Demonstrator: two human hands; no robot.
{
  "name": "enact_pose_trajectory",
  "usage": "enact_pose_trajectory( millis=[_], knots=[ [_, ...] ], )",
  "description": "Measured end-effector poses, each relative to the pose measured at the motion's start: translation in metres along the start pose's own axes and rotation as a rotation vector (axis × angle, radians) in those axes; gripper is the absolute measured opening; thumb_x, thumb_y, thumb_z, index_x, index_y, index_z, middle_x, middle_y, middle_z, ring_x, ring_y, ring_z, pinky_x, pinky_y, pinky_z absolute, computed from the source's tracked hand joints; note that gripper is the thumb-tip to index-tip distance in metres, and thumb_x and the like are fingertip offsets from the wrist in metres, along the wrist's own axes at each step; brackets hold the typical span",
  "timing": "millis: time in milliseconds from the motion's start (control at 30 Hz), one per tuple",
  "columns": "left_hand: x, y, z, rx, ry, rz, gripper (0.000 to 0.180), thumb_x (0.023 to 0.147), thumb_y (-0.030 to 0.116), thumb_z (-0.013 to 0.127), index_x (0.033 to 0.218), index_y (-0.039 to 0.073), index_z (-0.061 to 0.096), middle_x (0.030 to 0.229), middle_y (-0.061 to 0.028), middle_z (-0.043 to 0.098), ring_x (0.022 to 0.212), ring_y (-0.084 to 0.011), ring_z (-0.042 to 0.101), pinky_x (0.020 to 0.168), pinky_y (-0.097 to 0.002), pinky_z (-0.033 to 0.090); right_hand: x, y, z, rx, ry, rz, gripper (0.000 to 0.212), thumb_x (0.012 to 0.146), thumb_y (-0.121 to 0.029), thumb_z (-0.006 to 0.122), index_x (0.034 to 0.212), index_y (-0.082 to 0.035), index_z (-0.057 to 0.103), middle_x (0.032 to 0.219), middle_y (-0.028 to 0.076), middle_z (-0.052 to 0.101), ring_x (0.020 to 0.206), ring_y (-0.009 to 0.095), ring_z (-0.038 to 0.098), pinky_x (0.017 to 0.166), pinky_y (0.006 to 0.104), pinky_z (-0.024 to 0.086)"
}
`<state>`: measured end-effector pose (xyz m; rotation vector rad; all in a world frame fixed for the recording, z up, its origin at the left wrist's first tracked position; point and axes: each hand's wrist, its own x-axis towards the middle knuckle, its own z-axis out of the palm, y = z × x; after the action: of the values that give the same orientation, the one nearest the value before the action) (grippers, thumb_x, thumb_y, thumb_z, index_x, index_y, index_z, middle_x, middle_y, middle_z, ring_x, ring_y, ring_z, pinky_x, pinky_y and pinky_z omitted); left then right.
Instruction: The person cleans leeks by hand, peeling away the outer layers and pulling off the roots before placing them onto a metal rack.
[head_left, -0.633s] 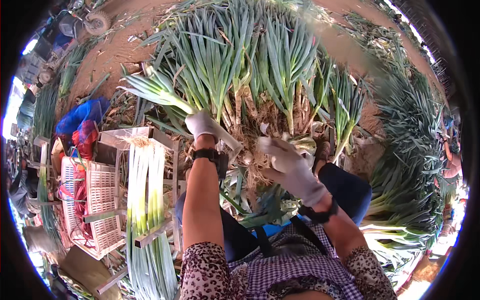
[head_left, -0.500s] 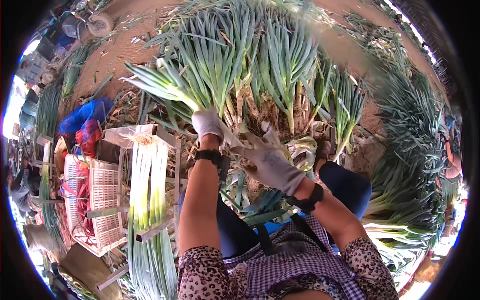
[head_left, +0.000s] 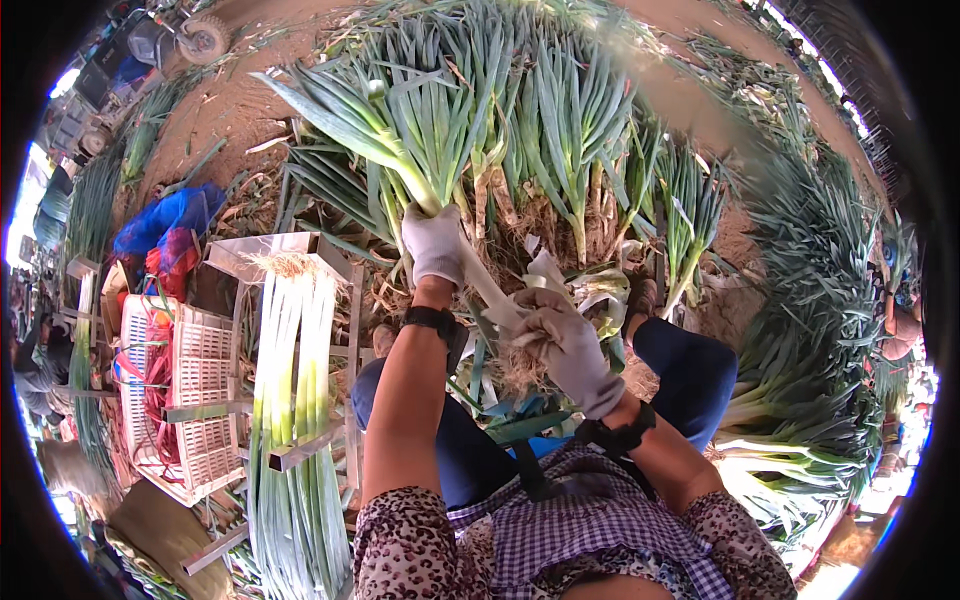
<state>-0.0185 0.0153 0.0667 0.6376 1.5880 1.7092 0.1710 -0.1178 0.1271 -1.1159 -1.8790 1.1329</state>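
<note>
Two-handed, right of the metal rack (head_left: pixel 236 258): clamped around leek (head_left: pixel 400 160) with left hand (head_left: pixel 433 245), curled at its lower end with right hand (head_left: pixel 565 348), hold unclear. Probably light, stiff-stemmed, fragile-leaved; grip by white shank (head_left: pixel 485 280).

You hold one long leek (head_left: pixel 418 183) aslant in front of you, its leafy top pointing up and to your left. The flat blue-green leaves fan out from a pale green neck that rises from your closed left hand (head_left: pixel 433 246). Below that fist, the bare, smooth white shank (head_left: pixel 486 283) slopes down to your right. Its lower end meets the curled fingers of your right hand (head_left: pixel 562 345), which partly hide it; whether the roots below belong to it is unclear.
</note>
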Motion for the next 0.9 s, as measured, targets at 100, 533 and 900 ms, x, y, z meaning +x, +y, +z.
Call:
enact_pose_trajectory(
  millis=[100,533,900],
  knots=[
    [0.000,0.001,0.004,0.031,-0.023,-0.072,0.025,0.075,0.004,0.072,0.095,-0.006,0.059,0.077,-0.0072,0.062,0.062,-0.0169,0.054,0.060,-0.0312,0.045,-0.005,-0.003,-0.011,0.013,-0.023,-0.019,0.025,0.071,0.011,0.066,0.092,0.000,0.063,0.124,0.012,0.051,0.110,0.023,0.056,0.085,0.0295,0.050],
    [-0.004,-0.007,0.008,0.271,-0.111,-0.019,0.033,0.073,0.017,0.068,0.096,-0.004,0.058,0.084,-0.0167,0.066,0.074,-0.0260,0.064,0.070,-0.0355,0.050,0.040,0.017,0.007,0.120,-0.207,-0.030,0.016,0.087,-0.015,0.062,0.101,-0.006,0.064,0.080,0.004,0.065,0.072,0.021,0.063,0.068,0.0325,0.051],
    [0.011,0.003,0.004,0.207,-0.068,-0.238,0.032,0.070,0.011,0.067,0.097,-0.004,0.061,0.084,-0.0149,0.067,0.072,-0.0253,0.066,0.072,-0.0349,0.054,-0.045,-0.008,-0.036,0.449,0.196,0.295,0.018,0.090,-0.016,0.055,0.094,0.002,0.058,0.080,0.005,0.059,0.065,0.014,0.055,0.061,0.0288,0.046]
  ],
)
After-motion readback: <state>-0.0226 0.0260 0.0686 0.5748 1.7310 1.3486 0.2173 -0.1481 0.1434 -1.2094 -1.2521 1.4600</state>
